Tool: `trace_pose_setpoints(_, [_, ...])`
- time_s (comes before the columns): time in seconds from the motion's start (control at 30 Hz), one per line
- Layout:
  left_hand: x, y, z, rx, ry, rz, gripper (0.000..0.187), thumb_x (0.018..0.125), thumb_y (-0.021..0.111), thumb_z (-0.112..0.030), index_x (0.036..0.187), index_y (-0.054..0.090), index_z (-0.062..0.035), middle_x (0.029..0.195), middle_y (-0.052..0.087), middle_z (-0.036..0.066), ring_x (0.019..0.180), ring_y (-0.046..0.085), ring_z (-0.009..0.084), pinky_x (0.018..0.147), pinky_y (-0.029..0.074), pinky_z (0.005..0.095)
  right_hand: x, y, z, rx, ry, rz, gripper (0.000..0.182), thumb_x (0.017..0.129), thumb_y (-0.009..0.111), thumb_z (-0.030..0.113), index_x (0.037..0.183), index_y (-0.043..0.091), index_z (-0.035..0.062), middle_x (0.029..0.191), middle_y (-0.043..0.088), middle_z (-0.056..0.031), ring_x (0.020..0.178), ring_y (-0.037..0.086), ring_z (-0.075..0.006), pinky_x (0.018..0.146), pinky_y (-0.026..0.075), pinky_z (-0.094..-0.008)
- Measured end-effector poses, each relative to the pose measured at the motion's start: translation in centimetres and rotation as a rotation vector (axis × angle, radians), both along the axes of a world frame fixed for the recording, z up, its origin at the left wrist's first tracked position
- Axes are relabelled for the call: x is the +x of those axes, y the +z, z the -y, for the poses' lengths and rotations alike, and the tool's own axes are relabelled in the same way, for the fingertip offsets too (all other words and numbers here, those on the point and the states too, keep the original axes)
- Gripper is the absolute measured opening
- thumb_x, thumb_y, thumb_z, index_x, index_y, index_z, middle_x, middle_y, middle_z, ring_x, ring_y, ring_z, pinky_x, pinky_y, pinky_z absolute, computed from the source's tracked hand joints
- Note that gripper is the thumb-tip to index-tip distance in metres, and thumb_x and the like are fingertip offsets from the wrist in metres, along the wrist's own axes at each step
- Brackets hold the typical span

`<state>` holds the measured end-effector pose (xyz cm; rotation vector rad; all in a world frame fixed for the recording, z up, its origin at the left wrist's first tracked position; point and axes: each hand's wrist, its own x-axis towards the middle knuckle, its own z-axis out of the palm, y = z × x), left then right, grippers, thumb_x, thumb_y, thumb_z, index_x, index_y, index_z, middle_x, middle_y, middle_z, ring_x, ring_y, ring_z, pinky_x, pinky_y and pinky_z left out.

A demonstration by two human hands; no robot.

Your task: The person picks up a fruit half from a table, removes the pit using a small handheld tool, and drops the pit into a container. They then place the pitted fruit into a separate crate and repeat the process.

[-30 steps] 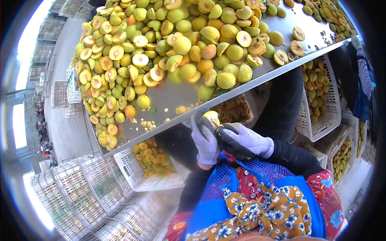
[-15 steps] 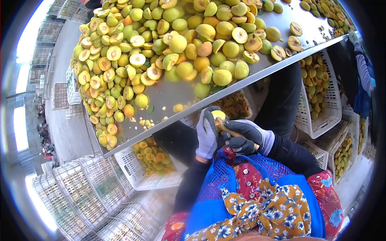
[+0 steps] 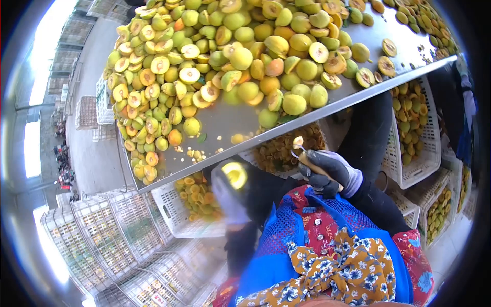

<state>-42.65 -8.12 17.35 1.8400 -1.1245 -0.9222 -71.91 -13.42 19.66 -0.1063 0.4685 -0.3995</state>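
My left hand [image 3: 230, 192], gloved and blurred by motion, holds a yellow-green fruit half [image 3: 234, 175] with its cut side up, over the crate [image 3: 171, 212] of fruit halves below the table edge. In my right hand [image 3: 330, 173], also gloved, is a wooden-handled tool [image 3: 317, 168] with a thin curved metal tip. A small pale pit [image 3: 298, 141] sits at that tip, above a container of small brown pieces [image 3: 286, 148]. The metal table [image 3: 230, 120] carries a large heap of whole and halved fruit [image 3: 204, 56].
White crates of fruit [image 3: 417, 133] stand at the right. Empty-looking stacked crates [image 3: 112, 230] fill the lower left. The table's raised metal rim [image 3: 307, 118] runs diagonally before me. Another person's sleeve [image 3: 468, 97] shows at the far right.
My hands have parted: the left has moved left and down with the fruit half, while the right stays near the middle with the tool. The pit is now out at the tool's tip.
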Motion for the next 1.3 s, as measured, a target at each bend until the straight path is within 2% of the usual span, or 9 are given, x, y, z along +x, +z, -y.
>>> trace_pose_setpoints(0.1, [7.1,0.5,-3.0,0.340,0.113,0.836,0.056,0.097,0.053,-0.036,0.138,0.044,0.0007,0.130,0.051,0.031,0.120,0.050,0.0467,0.098,0.044,0.0497,0.3,-0.5,0.8,-0.446,0.236,-0.472,0.034,0.103,0.046,0.037,0.106,0.054,0.0040,0.067,0.055,-0.0033,0.055,0.055,-0.0111,0.049,0.043,-0.0254])
trace_pose_setpoints(0.23, [8.9,2.2,3.1,0.236,0.186,1.033,0.058,0.098,0.050,-0.041,0.136,0.046,0.0024,0.129,0.052,0.032,0.122,0.050,0.0445,0.100,0.042,0.0495,2.1,-5.5,-1.0,-1.225,0.083,-0.776,0.035,0.102,0.047,0.035,0.112,0.052,0.0018,0.083,0.064,-0.0137,0.071,0.064,-0.0286,0.065,0.049,-0.0380])
trace_pose_setpoints(0.33, [12.8,-3.0,11.9,0.171,-0.070,1.030,0.054,0.095,0.055,-0.040,0.124,0.050,0.0060,0.125,0.055,0.031,0.115,0.054,0.0445,0.094,0.044,0.0501,1.7,-6.8,-1.9,-1.402,0.253,-0.857,0.030,0.100,0.050,0.027,0.114,0.051,0.0008,0.092,0.062,-0.0252,0.085,0.062,-0.0427,0.073,0.048,-0.0465])
trace_pose_setpoints(0.5, [12.6,-6.2,17.2,0.297,-0.256,0.971,0.064,0.088,0.060,-0.051,0.121,0.052,0.0035,0.103,0.066,0.023,0.099,0.063,0.0361,0.085,0.051,0.0416,1.4,-2.8,-1.2,-1.173,0.340,-0.927,0.021,0.097,0.052,0.018,0.107,0.051,-0.0002,0.090,0.061,-0.0260,0.085,0.060,-0.0426,0.069,0.046,-0.0460])
trace_pose_setpoints(0.7, [7.5,-9.3,8.1,0.163,-0.279,-0.833,0.057,0.085,0.065,-0.030,0.134,0.048,-0.0041,0.112,0.065,0.013,0.099,0.066,0.0255,0.082,0.056,0.0328,2.9,-0.3,-0.1,-1.337,0.103,-0.943,0.027,0.098,0.053,0.024,0.110,0.046,0.0015,0.075,0.060,-0.0269,0.073,0.061,-0.0451,0.065,0.045,-0.0518])
trace_pose_setpoints(0.8, [-3.1,1.5,7.4,0.141,-0.385,-0.495,0.052,0.096,0.051,-0.045,0.130,0.050,-0.0059,0.119,0.061,0.019,0.109,0.062,0.0325,0.091,0.055,0.0437,3.9,1.0,-0.1,-1.404,0.067,-1.005,0.029,0.097,0.055,0.024,0.109,0.046,-0.0005,0.067,0.058,-0.0257,0.065,0.061,-0.0432,0.058,0.045,-0.0514])
trace_pose_setpoints(0.87, [-5.0,-0.1,6.6,0.124,-0.077,-1.191,0.053,0.100,0.043,-0.052,0.126,0.051,-0.0063,0.115,0.063,0.020,0.107,0.063,0.0335,0.091,0.054,0.0457,4.1,1.3,-0.3,-1.389,0.103,-1.033,0.031,0.096,0.056,0.025,0.108,0.046,-0.0018,0.065,0.058,-0.0249,0.062,0.061,-0.0423,0.055,0.045,-0.0512])
trace_pose_setpoints(1.07, [-7.6,-0.3,4.8,-0.033,-0.220,-0.557,0.042,0.103,0.048,-0.039,0.115,0.057,0.0005,0.098,0.066,0.011,0.088,0.065,0.0175,0.080,0.053,0.0300,4.4,1.0,-1.1,-1.386,0.119,-1.085,0.032,0.096,0.056,0.023,0.110,0.046,-0.0040,0.066,0.060,-0.0242,0.064,0.062,-0.0425,0.056,0.046,-0.0501])
trace_pose_setpoints(1.3, [-9.0,0.6,4.2,-0.076,-0.109,-0.479,0.038,0.105,0.043,-0.031,0.107,0.062,0.0011,0.093,0.066,0.010,0.084,0.064,0.0153,0.075,0.053,0.0288,4.3,1.5,-1.1,-1.391,0.157,-0.978,0.030,0.098,0.052,0.024,0.101,0.052,-0.0060,0.080,0.060,-0.0287,0.075,0.064,-0.0387,0.060,0.049,-0.0472])
